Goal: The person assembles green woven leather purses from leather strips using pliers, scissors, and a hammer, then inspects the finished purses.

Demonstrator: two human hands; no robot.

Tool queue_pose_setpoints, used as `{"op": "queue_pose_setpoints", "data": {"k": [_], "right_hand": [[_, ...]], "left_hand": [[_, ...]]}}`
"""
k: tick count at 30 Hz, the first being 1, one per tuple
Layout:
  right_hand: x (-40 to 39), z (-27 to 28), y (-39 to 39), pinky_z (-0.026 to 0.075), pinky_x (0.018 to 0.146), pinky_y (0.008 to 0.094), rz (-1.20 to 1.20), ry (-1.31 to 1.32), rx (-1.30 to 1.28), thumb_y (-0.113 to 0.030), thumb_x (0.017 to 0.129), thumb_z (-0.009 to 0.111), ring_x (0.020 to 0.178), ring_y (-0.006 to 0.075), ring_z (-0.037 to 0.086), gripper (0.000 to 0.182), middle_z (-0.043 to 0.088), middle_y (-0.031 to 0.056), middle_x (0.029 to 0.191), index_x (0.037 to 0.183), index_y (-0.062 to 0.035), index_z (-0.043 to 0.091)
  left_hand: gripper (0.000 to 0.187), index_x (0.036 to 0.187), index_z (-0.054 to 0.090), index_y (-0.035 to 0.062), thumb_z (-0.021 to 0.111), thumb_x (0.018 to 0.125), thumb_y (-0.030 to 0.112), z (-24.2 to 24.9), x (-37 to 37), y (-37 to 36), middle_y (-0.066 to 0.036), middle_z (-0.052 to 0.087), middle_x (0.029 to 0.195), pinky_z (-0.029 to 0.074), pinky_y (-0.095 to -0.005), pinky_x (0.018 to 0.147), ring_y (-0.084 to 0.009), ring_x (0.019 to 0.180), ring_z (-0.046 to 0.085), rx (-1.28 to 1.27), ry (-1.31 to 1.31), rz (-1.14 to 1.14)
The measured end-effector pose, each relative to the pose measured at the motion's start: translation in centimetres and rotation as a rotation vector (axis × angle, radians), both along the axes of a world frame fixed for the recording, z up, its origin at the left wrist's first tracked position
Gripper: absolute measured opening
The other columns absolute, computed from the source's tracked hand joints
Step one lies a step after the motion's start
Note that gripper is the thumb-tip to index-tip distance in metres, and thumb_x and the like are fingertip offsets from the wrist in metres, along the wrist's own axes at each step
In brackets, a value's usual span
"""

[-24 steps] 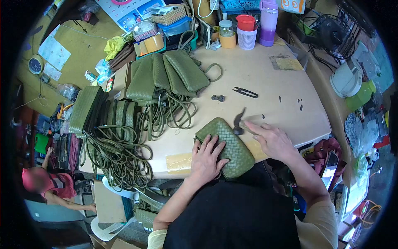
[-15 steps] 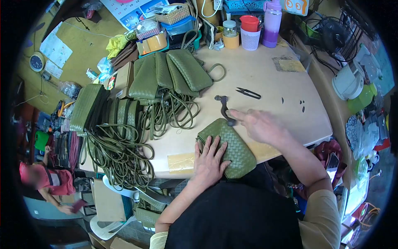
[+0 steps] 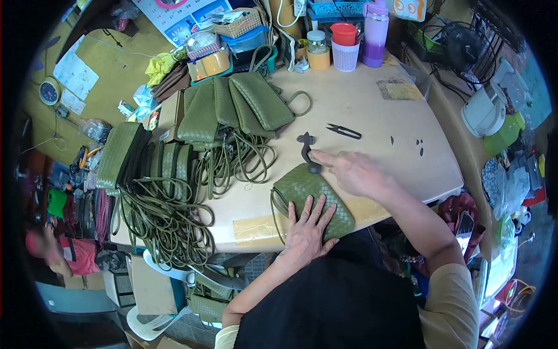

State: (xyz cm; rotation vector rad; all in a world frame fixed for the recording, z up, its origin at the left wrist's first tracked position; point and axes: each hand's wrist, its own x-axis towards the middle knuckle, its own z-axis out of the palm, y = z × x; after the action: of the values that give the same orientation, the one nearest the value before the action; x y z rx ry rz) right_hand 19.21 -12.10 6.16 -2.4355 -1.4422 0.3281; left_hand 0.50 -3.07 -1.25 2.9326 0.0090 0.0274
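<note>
A green woven-pattern pouch lies at the table's front edge, with a thin strap looping down its left side. My left hand rests flat on the pouch, fingers spread. Above the pouch's right side is my right hand, slightly blurred, its index finger stretched out and the other fingers partly hidden. That fingertip is right at a dark, curved metal tool with a knobbed head, whose lower end meets the pouch's top edge. Farther back lie black thread snips.
Green woven pouches are piled at the back left, with another stack and tangled straps beside them. A purple bottle and a white cup stand at the back. Another person is at far left.
My left hand has shifted right across the pouch, and the pouch has turned slightly, showing its strap at the left. My right hand stays by the metal tool. The person at left has moved.
</note>
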Motion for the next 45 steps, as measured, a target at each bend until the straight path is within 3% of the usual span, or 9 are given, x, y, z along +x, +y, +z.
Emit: {"op": "queue_pose_setpoints", "data": {"k": [3,6,8,11,14,20,23,26,45], "right_hand": [[0.5,2.6,-0.1,0.051,0.081,0.0466,0.036,-0.011,-0.065,-0.018,0.094,0.048,0.093,0.0385,0.063,0.049,0.062,0.022,0.106,0.141,-0.0298,0.041],[-0.2,-0.1,0.8,0.05,0.085,0.0466,-0.095,0.079,0.281,-0.019,0.094,0.049,0.1,0.038,0.062,0.048,0.06,0.0228,0.113,0.14,-0.0279,0.044],[1.1,0.2,0.9,0.048,0.088,0.0465,-0.054,0.092,-0.072,-0.017,0.093,0.05,0.102,0.0382,0.061,0.048,0.059,0.0236,0.116,0.14,-0.025,0.045],[0.8,0.5,0.2,0.049,0.087,0.0465,-0.049,-0.002,0.228,-0.015,0.093,0.049,0.099,0.0391,0.062,0.048,0.06,0.0238,0.115,0.141,-0.0233,0.044],[-0.3,-0.4,0.2,0.049,0.087,0.0467,-0.031,0.109,-0.006,-0.014,0.093,0.048,0.096,0.0396,0.063,0.048,0.062,0.024,0.109,0.14,-0.0218,0.045],[-0.8,-0.1,-0.4,0.049,0.084,0.0488,-0.144,0.004,0.215,-0.013,0.091,0.049,0.095,0.0398,0.063,0.05,0.065,0.0233,0.102,0.139,-0.0215,0.044],[0.5,-0.2,-1.8,0.05,0.08,0.0487,-0.089,0.053,-0.052,-0.012,0.091,0.052,0.088,0.0413,0.062,0.054,0.063,0.0229,0.097,0.142,-0.0222,0.04],[-1.0,1.6,-2.9,0.051,0.078,0.0472,-0.136,-0.021,0.129,-0.013,0.09,0.053,0.088,0.0402,0.063,0.056,0.063,0.0234,0.1,0.143,-0.023,0.038],[-3.5,1.2,-9.3,0.05,0.078,0.0462,-0.202,0.028,-0.089,-0.013,0.089,0.054,0.089,0.0374,0.062,0.052,0.062,0.0182,0.091,0.14,-0.0235,0.045]], "left_hand": [[0.081,0.144,0.039,0.0183,0.065,0.077,0.053,0.3,0.6,0.3,-0.013,0.029,0.152,0.013,-0.0657,0.109,-0.0371,0.139,0.028,-0.032,-0.01,0.011],[0.079,0.144,0.04,0.0182,0.064,0.078,0.054,0.5,0.7,0.1,-0.014,0.029,0.152,0.012,-0.0655,0.109,-0.0377,0.139,0.028,-0.066,-0.019,0.033],[0.078,0.143,0.041,0.0185,0.063,0.078,0.055,0.4,0.9,0.1,-0.014,0.029,0.152,0.012,-0.0653,0.109,-0.0379,0.139,0.028,-0.057,-0.032,0.038],[0.073,0.143,0.041,0.0194,0.059,0.081,0.054,-0.5,0.8,0.3,-0.014,0.029,0.152,0.012,-0.0646,0.109,-0.0376,0.139,0.028,-0.074,-0.073,0.035],[0.068,0.143,0.041,0.0201,0.056,0.085,0.052,-0.6,0.6,-0.1,-0.013,0.029,0.152,0.011,-0.0641,0.11,-0.0365,0.139,0.028,-0.09,-0.104,0.069],[0.061,0.138,0.047,0.0174,0.055,0.086,0.048,-0.1,2.5,-0.5,-0.012,0.037,0.147,0.01,-0.0636,0.11,-0.0332,0.138,0.031,-0.075,-0.148,0.203],[0.057,0.132,0.052,0.0137,0.056,0.086,0.047,-0.1,2.2,-0.5,-0.013,0.043,0.14,0.012,-0.0634,0.109,-0.0332,0.136,0.033,-0.078,-0.165,0.195],[0.055,0.126,0.055,0.0105,0.057,0.085,0.047,-0.2,2.2,-0.4,-0.014,0.048,0.132,0.014,-0.0621,0.109,-0.0332,0.132,0.037,-0.098,-0.187,0.19],[0.045,0.124,0.055,0.0097,0.056,0.086,0.032,-0.2,2.0,-0.6,-0.015,0.048,0.131,0.017,-0.059,0.11,-0.034,0.13,0.039,-0.136,-0.212,0.191]]}}
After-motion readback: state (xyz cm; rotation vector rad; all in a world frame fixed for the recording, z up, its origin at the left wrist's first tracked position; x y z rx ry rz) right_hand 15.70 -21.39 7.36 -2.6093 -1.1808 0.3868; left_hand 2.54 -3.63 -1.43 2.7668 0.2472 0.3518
